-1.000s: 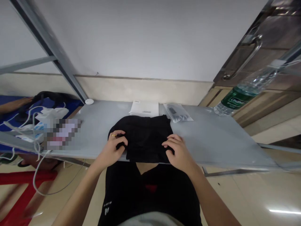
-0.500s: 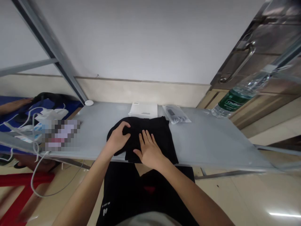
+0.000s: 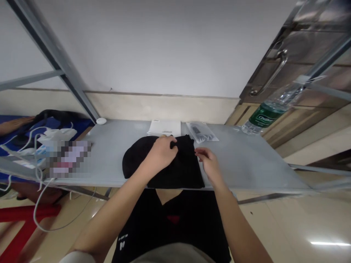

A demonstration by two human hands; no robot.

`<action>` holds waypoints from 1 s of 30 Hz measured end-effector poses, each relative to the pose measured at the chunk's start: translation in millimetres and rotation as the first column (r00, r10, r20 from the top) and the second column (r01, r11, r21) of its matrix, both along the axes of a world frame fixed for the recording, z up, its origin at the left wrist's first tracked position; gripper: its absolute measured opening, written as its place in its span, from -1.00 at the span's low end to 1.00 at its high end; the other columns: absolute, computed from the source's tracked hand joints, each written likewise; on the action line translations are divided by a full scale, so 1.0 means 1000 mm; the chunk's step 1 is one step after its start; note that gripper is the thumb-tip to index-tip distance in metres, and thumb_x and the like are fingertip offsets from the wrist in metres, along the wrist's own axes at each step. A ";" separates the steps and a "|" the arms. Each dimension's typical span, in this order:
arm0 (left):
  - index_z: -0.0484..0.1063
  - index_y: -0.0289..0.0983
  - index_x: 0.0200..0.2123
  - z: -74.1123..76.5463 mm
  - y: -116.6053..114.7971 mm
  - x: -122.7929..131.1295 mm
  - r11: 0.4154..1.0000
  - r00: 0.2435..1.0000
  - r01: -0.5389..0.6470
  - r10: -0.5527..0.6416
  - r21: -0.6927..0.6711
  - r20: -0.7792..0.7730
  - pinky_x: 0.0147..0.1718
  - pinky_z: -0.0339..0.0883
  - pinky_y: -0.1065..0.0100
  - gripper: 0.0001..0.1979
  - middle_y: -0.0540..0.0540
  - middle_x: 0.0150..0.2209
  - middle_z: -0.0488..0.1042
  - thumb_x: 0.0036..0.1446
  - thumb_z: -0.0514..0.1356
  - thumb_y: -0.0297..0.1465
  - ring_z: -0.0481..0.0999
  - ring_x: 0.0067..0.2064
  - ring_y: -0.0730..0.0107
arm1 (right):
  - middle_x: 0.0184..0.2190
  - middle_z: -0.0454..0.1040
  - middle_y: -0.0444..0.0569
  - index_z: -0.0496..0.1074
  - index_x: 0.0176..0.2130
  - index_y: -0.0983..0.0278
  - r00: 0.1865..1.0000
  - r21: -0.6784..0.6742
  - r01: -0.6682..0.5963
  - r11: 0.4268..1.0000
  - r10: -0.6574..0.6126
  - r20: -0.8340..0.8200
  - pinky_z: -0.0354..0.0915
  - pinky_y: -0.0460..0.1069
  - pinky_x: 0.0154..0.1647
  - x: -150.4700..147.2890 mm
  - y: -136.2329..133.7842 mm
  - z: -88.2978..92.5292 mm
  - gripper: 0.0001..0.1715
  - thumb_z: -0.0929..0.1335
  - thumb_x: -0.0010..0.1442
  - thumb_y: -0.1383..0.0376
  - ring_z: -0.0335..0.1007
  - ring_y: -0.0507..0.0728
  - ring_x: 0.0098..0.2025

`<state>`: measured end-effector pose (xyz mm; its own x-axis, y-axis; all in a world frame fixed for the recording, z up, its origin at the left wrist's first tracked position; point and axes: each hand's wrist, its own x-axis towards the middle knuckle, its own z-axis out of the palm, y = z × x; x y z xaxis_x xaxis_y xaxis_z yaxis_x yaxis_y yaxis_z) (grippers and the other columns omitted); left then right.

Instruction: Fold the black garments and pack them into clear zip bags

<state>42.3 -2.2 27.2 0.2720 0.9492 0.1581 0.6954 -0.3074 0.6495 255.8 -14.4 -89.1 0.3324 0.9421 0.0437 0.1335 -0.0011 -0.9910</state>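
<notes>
The folded black cloth [image 3: 181,173] lies at the grey counter's [image 3: 246,160] near edge. The left hand [image 3: 164,150] curls over it, grip part-narrowed; the right hand [image 3: 210,163] has a narrow grip at its right side. I can't tell whether either pinches it. Beyond sit a white stack [image 3: 164,127] and clear packet [image 3: 203,132].

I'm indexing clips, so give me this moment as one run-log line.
left hand: over black cloth | right hand: at cloth's right edge, grip unclear | beyond cloth: white stack, clear pouch | far right: bottle

Black cloth [image 3: 189,171] partly hidden beneath the left hand [image 3: 162,152]
</notes>
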 end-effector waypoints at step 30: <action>0.43 -0.29 0.03 -0.031 -0.001 0.001 0.828 0.364 0.221 0.420 -0.516 0.831 -0.17 0.50 0.26 -0.39 -0.15 -0.15 0.56 -0.18 0.37 -0.60 0.60 -0.22 0.26 | -0.17 0.57 -0.13 0.45 -0.02 0.07 0.867 0.000 -0.020 1.000 0.017 -0.498 0.40 0.15 0.12 -0.034 -0.010 0.020 -0.26 0.63 -0.18 0.09 0.52 0.20 -0.02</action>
